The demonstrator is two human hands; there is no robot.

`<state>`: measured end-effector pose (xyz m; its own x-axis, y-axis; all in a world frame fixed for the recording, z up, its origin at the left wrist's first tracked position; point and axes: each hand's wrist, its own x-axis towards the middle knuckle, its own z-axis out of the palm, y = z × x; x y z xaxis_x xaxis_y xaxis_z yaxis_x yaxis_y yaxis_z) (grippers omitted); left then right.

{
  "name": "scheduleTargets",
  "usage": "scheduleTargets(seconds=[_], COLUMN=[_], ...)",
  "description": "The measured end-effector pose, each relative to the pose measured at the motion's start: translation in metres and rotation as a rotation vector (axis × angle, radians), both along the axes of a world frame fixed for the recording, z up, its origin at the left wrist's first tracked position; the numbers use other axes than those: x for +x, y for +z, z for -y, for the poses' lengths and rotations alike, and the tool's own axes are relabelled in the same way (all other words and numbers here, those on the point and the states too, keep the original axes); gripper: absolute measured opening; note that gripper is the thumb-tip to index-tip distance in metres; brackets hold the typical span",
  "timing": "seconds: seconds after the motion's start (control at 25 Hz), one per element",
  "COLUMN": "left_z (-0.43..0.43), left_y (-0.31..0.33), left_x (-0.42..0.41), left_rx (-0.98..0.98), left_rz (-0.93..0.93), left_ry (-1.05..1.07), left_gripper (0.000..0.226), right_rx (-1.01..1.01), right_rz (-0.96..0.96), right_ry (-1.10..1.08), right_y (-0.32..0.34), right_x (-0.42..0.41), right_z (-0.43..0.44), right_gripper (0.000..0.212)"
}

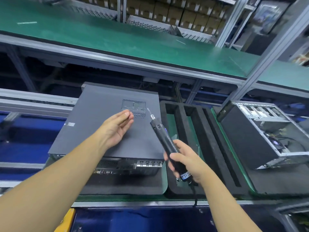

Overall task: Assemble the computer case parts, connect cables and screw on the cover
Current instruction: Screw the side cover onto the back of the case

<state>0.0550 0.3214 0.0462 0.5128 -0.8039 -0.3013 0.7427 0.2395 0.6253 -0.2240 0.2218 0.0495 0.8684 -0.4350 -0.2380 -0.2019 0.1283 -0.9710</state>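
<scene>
Your left hand (pixel 117 126) is flat, over the grey case (pixel 107 128) | your right hand (pixel 185 163) grips the screwdriver (pixel 164 139), just right of it.

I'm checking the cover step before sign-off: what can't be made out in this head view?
Head view only:
- Screws: the computer case's rear panel is dim and partly behind the left arm.
- Cables inside: hidden by the cover.
- Tip of the screwdriver in the right hand: too small to show a screw.
- Whether the left hand touches the cover or hangs above it: unclear.
</scene>
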Motion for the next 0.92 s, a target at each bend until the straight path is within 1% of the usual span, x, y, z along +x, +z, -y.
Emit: scheduleTargets(seconds=[0.08, 0.2, 0.32, 0.48, 0.64, 0.76, 0.92], left_z=[-0.007, -0.022, -0.036, -0.051, -0.058, -0.059, -0.06], left_y=[0.003, 0.006, 0.005, 0.0, -0.002, -0.003, -0.006], left_x=[0.001, 0.002, 0.003, 0.008, 0.011, 0.009, 0.009], left_rx=[-0.027, -0.055, -0.083, -0.156, -0.192, -0.161, -0.121], left_rz=[-0.02, -0.031, -0.052, -0.105, -0.083, -0.031, -0.028], left_ry=[-0.092, -0.195, -0.206, -0.201, -0.222, -0.231, -0.226], left_gripper=[0.018, 0.022, 0.022, 0.022, 0.019, 0.017, 0.016], right_rx=[-0.071, -0.106, -0.073, -0.009, 0.024, -0.038, -0.173], right_rz=[-0.1, -0.188, -0.177, -0.091, -0.06, -0.13, -0.203], right_ry=[0.053, 0.023, -0.006, 0.005, 0.013, 0.017, 0.043], right_y=[0.002, -0.003, -0.008, -0.007, -0.004, -0.003, -0.002], right_x=[0.007, 0.018, 0.024, 0.032, 0.036, 0.037, 0.037], right_z=[-0.024, -0.054, -0.072, -0.087, -0.097, -0.097, -0.097], right_gripper=[0.03, 0.033, 0.032, 0.026, 0.032, 0.031, 0.03])
